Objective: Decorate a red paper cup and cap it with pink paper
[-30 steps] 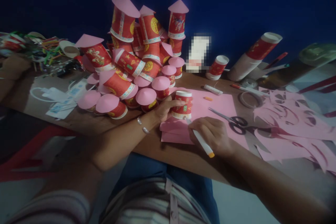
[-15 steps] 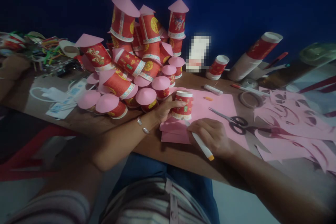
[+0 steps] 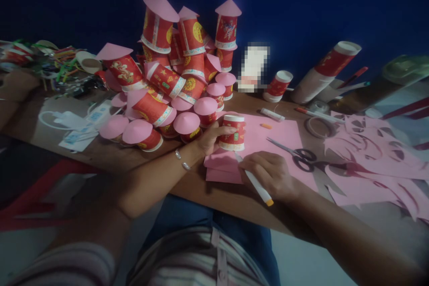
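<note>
My left hand (image 3: 210, 137) is wrapped round the left side of a red paper cup (image 3: 236, 136) with white rims, held upright over pink paper (image 3: 281, 136). A white marker with an orange end (image 3: 258, 187) is in my right hand (image 3: 266, 172), its tip close to the cup's lower rim. Black-handled scissors (image 3: 295, 154) lie on the paper to the right, beside a small orange cap (image 3: 266, 126). Left of the cup stands a pile of red cups with pink cone tops (image 3: 187, 123).
Pink paper scraps (image 3: 372, 152) and a tape roll (image 3: 318, 127) lie at the right. Behind are a single cup (image 3: 279, 86), a leaning cup stack (image 3: 326, 71) and a glue stick (image 3: 272, 114). A power strip (image 3: 85, 127) and another person's hand (image 3: 20, 87) are at the left.
The cup has turned slightly and shifted a little up and left in my left hand. My right hand with the marker has barely moved.
</note>
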Motion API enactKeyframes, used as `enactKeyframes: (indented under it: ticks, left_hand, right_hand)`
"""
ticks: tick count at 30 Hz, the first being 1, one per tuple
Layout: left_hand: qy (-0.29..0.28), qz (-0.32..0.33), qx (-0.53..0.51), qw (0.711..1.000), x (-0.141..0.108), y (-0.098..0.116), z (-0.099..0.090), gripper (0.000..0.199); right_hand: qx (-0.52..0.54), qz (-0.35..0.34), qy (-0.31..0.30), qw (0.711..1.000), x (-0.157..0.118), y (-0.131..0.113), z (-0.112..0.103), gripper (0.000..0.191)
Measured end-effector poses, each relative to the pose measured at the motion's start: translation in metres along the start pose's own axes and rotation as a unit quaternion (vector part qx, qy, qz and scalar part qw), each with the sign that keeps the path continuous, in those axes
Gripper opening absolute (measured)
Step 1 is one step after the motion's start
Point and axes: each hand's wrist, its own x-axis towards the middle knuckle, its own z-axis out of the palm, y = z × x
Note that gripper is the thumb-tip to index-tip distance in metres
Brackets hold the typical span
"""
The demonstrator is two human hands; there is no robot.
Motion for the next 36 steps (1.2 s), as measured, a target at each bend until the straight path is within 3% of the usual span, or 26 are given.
enactKeyframes:
  ticks: [6,22,27,36]
  left_hand:
    - [0.026,0.002,-0.034,0.999,0.0003,0.0025,0.0028,0.051]
    - [0.012,-0.038,-0.006,0.999,-0.0024,0.003,0.0082,0.043]
    - [0.03,-0.014,-0.032,0.999,-0.0015,0.0035,0.0069,0.045]
    - [0.005,-0.017,-0.04,0.999,0.0008,0.0043,0.0027,0.038]
  right_hand:
    - [0.013,-0.006,0.003,1.0,0.0016,0.0003,-0.002,0.012]
    - [0.015,-0.02,0.015,1.0,0.0033,0.0007,-0.0008,0.015]
    - [0.027,-0.025,0.015,0.999,0.0045,0.0013,-0.0012,0.014]
    - [0.024,-0.031,0.017,0.999,0.0052,0.0015,-0.0021,0.013]
